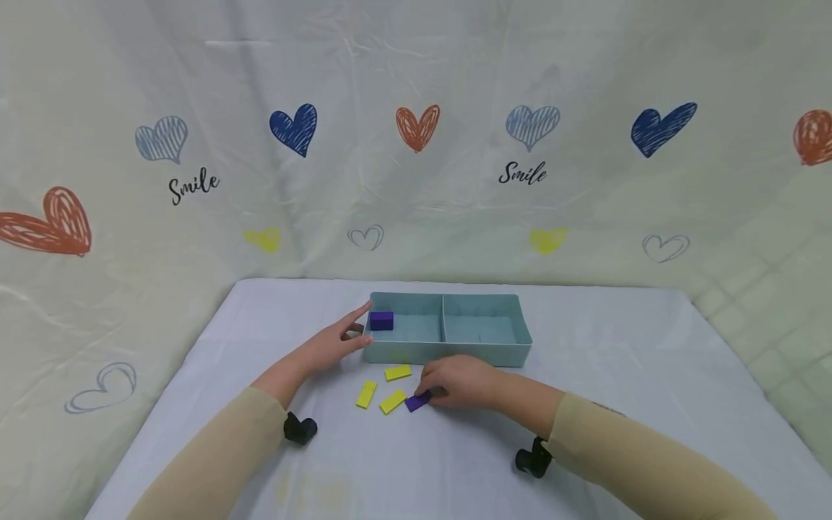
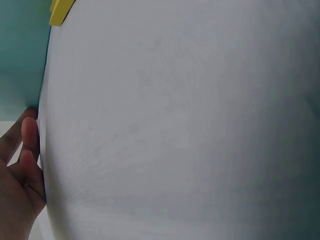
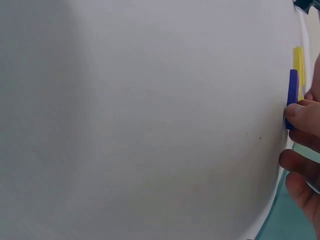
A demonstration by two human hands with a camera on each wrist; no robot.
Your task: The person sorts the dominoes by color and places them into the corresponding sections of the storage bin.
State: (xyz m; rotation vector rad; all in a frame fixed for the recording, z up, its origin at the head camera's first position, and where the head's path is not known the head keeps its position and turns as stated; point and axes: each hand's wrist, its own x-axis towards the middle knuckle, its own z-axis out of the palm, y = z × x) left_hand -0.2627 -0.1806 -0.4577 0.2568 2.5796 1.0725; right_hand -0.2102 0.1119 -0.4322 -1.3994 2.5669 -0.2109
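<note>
While my right grip (image 1: 460,381) pinches a purple slab (image 1: 416,402), 3 yellow slabs (image 1: 393,401) left of it remain out; ahead, touched by my spread left grip (image 1: 330,348), the 2-compartment tray (image 1: 416,353) holds a purple cuboid (image 1: 381,321).

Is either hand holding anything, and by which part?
Right hand: a purple block, pinched near its right end in the head view. Left hand: nothing gripped; it touches the tray at its left end.
</note>
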